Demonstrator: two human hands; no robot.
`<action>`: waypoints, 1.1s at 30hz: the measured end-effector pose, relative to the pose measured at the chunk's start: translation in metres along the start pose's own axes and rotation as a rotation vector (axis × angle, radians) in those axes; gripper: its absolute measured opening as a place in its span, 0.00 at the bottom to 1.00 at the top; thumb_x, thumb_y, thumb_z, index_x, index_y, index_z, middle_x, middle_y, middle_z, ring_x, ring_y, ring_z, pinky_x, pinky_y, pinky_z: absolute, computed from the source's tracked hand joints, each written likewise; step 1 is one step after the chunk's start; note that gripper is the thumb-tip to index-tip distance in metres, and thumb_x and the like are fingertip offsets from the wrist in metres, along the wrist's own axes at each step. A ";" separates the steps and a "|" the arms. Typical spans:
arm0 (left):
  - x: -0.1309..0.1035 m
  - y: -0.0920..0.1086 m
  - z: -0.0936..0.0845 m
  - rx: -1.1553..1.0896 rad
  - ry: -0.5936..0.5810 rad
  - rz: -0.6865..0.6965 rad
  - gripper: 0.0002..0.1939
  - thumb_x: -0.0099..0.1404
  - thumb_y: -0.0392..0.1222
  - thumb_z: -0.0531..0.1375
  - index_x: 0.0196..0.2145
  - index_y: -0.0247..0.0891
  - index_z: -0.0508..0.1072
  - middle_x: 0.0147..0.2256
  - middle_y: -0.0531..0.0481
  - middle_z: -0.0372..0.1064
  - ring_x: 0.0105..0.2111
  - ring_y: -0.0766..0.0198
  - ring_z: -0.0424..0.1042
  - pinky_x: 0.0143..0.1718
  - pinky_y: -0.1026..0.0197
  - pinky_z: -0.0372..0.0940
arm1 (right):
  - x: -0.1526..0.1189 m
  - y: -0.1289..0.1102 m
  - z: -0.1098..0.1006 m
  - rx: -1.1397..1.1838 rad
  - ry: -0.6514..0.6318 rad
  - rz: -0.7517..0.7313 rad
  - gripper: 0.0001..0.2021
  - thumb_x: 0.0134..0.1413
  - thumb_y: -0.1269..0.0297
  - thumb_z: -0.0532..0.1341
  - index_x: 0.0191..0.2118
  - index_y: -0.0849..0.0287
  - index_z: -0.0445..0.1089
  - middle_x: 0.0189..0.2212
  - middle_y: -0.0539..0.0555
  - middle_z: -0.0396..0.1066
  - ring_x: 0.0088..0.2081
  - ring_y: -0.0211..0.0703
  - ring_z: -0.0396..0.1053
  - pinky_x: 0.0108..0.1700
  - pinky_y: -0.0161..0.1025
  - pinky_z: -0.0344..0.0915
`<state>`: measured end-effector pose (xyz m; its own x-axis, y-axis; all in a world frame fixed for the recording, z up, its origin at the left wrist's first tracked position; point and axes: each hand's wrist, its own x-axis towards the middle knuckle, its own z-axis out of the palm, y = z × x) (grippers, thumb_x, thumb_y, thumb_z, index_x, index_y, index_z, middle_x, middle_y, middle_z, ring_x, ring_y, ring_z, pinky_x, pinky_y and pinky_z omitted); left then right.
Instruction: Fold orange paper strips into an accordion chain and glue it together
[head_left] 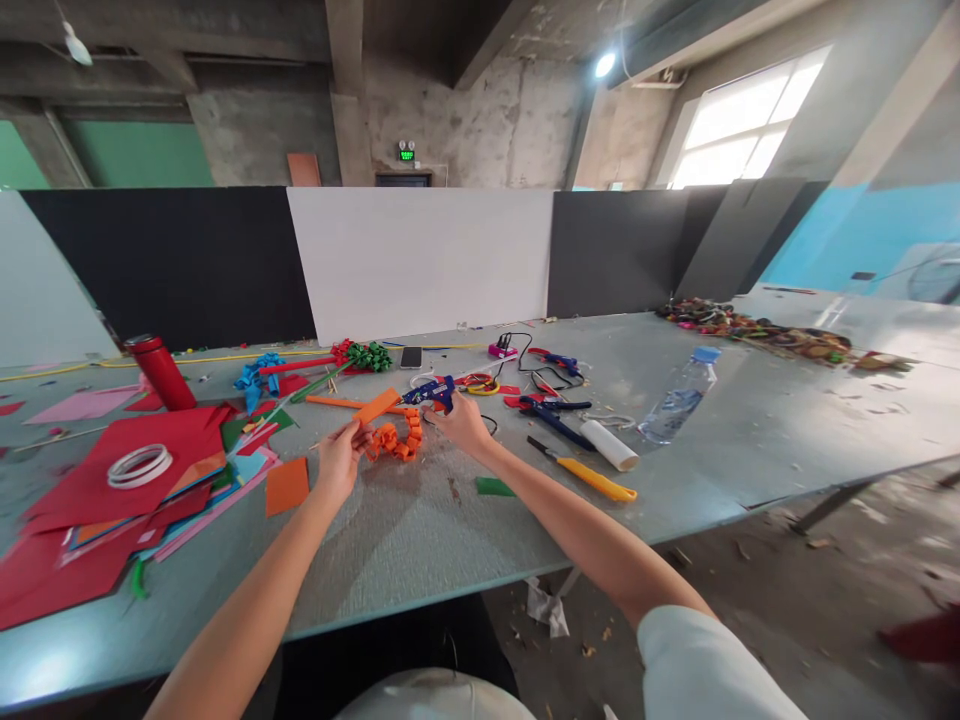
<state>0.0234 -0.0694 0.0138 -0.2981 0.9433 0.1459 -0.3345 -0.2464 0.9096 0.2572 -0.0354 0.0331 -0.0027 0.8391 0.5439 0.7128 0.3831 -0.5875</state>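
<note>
My left hand (346, 452) pinches an orange paper strip (377, 406), which slants up to the right. In my right hand (459, 420) is a blue hot glue gun (435, 392), gripped by its handle. Its nozzle points left, at the far end of the strip; whether the two touch I cannot tell. Just below hangs or lies a curled chain of orange paper loops (397, 442). Behind the strip, a thin orange stick (330, 402) lies on the table. A small orange paper piece (287, 487) is left of my left hand.
Red paper sheets (150, 440) bear white tape rolls (140, 466) at left, near a red bottle (161, 374). Pliers (559, 420), a yellow-handled knife (592, 478), a white roll (610, 445) and a water bottle (681, 396) lie at right. Paper flowers (368, 357) and a phone (411, 357) sit behind.
</note>
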 end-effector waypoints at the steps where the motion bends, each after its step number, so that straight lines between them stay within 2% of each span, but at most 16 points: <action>1: 0.000 0.001 0.001 -0.011 0.005 -0.017 0.12 0.50 0.47 0.66 0.26 0.35 0.73 0.23 0.46 0.75 0.24 0.62 0.75 0.32 0.57 0.70 | -0.001 -0.002 0.000 -0.005 -0.008 -0.002 0.19 0.52 0.48 0.63 0.39 0.60 0.70 0.25 0.50 0.71 0.26 0.42 0.66 0.30 0.35 0.57; 7: -0.004 0.004 0.005 -0.060 -0.005 -0.105 0.09 0.53 0.43 0.65 0.27 0.35 0.74 0.25 0.45 0.77 0.27 0.61 0.77 0.34 0.58 0.70 | -0.004 -0.005 0.000 -0.001 -0.012 -0.039 0.18 0.54 0.50 0.62 0.43 0.60 0.70 0.27 0.51 0.72 0.27 0.41 0.66 0.30 0.34 0.56; 15: -0.010 0.005 0.008 -0.064 -0.080 -0.158 0.07 0.55 0.42 0.66 0.29 0.35 0.75 0.27 0.43 0.79 0.30 0.57 0.79 0.40 0.55 0.72 | -0.007 -0.009 0.003 -0.006 -0.035 -0.076 0.14 0.55 0.55 0.61 0.41 0.60 0.69 0.24 0.49 0.70 0.25 0.40 0.64 0.29 0.33 0.54; 24: -0.017 0.011 0.014 -0.031 -0.135 -0.161 0.08 0.57 0.43 0.66 0.29 0.36 0.75 0.33 0.41 0.80 0.39 0.53 0.79 0.47 0.51 0.70 | -0.013 -0.015 0.006 0.011 -0.087 -0.065 0.17 0.55 0.52 0.63 0.44 0.59 0.69 0.28 0.51 0.73 0.27 0.42 0.67 0.30 0.33 0.55; 33: -0.015 0.008 0.012 -0.051 -0.104 -0.184 0.08 0.54 0.41 0.68 0.30 0.34 0.77 0.30 0.41 0.80 0.36 0.53 0.80 0.45 0.51 0.72 | -0.019 -0.022 0.006 -0.012 -0.170 -0.052 0.14 0.57 0.55 0.63 0.45 0.57 0.69 0.32 0.54 0.76 0.34 0.45 0.72 0.34 0.33 0.60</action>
<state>0.0362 -0.0832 0.0240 -0.1352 0.9906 0.0213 -0.4206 -0.0768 0.9040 0.2374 -0.0579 0.0324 -0.1572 0.8720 0.4636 0.7172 0.4236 -0.5534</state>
